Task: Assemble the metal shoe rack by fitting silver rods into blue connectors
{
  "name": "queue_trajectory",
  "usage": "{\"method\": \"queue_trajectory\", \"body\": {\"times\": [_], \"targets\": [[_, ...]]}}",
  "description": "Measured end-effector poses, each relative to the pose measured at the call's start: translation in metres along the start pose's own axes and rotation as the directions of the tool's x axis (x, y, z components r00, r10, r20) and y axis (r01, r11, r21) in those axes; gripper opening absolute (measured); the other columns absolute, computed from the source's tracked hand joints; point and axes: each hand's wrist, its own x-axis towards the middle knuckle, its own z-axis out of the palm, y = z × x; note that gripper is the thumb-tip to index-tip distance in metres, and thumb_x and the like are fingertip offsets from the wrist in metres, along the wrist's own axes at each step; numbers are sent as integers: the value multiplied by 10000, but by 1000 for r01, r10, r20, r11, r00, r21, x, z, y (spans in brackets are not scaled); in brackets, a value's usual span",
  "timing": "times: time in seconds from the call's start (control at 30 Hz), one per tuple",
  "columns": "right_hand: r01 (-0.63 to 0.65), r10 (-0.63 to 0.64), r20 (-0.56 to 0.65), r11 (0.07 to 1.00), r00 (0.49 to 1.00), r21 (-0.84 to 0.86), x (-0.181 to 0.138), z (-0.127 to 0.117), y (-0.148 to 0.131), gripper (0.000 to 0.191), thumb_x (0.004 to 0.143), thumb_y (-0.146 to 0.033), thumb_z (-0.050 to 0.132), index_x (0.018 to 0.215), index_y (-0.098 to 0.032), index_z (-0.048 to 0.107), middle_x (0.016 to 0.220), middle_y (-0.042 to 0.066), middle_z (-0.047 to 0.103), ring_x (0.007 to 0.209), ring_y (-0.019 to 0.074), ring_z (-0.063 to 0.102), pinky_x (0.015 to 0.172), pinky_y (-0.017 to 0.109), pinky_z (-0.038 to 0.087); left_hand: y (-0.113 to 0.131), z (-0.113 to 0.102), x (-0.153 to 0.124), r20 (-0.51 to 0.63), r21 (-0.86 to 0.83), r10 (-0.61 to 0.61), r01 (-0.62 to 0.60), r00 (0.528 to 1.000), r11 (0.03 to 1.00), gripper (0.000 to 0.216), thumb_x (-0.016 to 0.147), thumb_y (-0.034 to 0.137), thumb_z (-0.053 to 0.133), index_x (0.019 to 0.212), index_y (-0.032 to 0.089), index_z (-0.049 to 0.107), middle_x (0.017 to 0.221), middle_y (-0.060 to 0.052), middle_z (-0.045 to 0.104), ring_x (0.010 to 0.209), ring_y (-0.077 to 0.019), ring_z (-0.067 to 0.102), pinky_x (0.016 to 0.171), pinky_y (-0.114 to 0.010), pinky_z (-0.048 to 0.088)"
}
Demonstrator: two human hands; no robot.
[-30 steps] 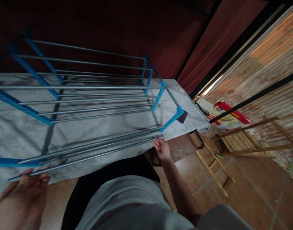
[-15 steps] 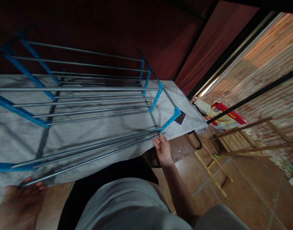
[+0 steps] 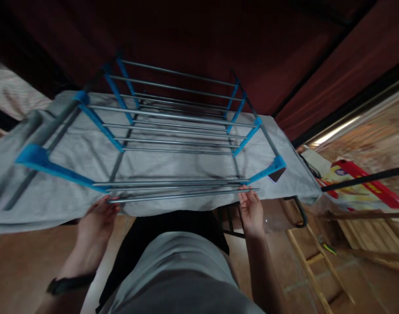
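Observation:
A loose grey metal rod lies across both my hands, along the front edge of the cloth-covered table. My left hand pinches its left end, just below the lower left blue bracket. Toward its right end, the fingers of my right hand are closed on it, under the lower right blue bracket. These brackets belong to a rack lying on its side, with grey crossbars running between blue plastic supports. The rod sits apart from the nearest crossbars, almost parallel to them.
Grey cloth covers the table. A dark flat object lies by the right bracket. Beyond the table's right end are a red and yellow package, a wooden frame and a yellow-green handled tool on the tiled floor.
The view has swung left, so the rack's left end and my left wrist now show. Both hands stay on the rod, which looks more level across the picture.

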Motion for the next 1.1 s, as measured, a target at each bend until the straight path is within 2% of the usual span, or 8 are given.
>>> {"method": "queue_trajectory", "body": {"times": [0.03,0.13,0.37,0.57,0.77,0.93,1.03,1.1], "targets": [[-2,2,-7,1000,1000,-11,2,-3,0,209,775,-258,764,915,-223,613,995,-7,725,966,119,697,1028,326,523,1,3,-2,-6,-63,-58,57,998,996,227,880,-19,462,874,148,616,714,13,698,618,-95,647,594,-167,538],[-3,2,-42,1000,999,-27,8,-12,-1,228,756,-288,776,919,-224,630,1049,8,709,1014,126,689,1056,322,507,1,9,-5,-11,-118,-84,82,996,990,204,872,-27,492,826,122,625,734,-18,704,604,-90,643,610,-173,545],[-15,13,-28,998,1000,-67,14,-25,2,242,741,-250,783,925,-220,629,1071,10,684,1032,121,681,1060,323,509,-14,20,-17,125,-197,-160,183,979,963,80,857,36,630,845,110,659,848,-76,733,697,-119,689,687,-214,589],[-28,24,-33,992,999,-125,14,-26,10,157,779,-253,746,898,-238,644,1045,-4,693,1015,113,690,1053,328,520,-32,27,-21,193,-202,-194,232,962,952,112,866,17,605,874,115,656,889,-82,733,787,-140,714,785,-255,608],[-37,35,-20,988,999,-149,12,-25,10,112,806,-233,720,889,-233,644,1053,-1,697,1025,107,690,1062,329,514,-37,22,-22,239,-85,-225,251,945,964,84,856,69,661,793,114,627,786,-106,712,724,-178,716,753,-295,611],[-52,45,-53,987,998,-151,15,-28,13,142,779,-175,708,884,-236,634,1017,-12,700,1018,114,694,1026,320,541,-39,18,-28,318,103,-196,172,927,980,93,805,150,748,838,102,676,817,-149,721,707,-210,701,666,-299,566],[-36,31,-26,983,999,-180,15,-29,13,126,792,-200,695,898,-245,642,1033,2,701,1032,118,690,1025,301,538,-41,18,-32,328,209,-69,-2,942,978,65,802,181,749,819,141,700,707,-60,672,626,-159,619,628,-261,497],[-25,24,-7,980,1000,-197,15,-30,13,118,794,-209,692,899,-244,649,1047,12,701,1043,121,685,1030,295,532,-41,17,-36,337,253,40,-132,941,958,40,810,202,744,803,177,713,741,-35,657,720,-165,607,719,-264,488]]}}
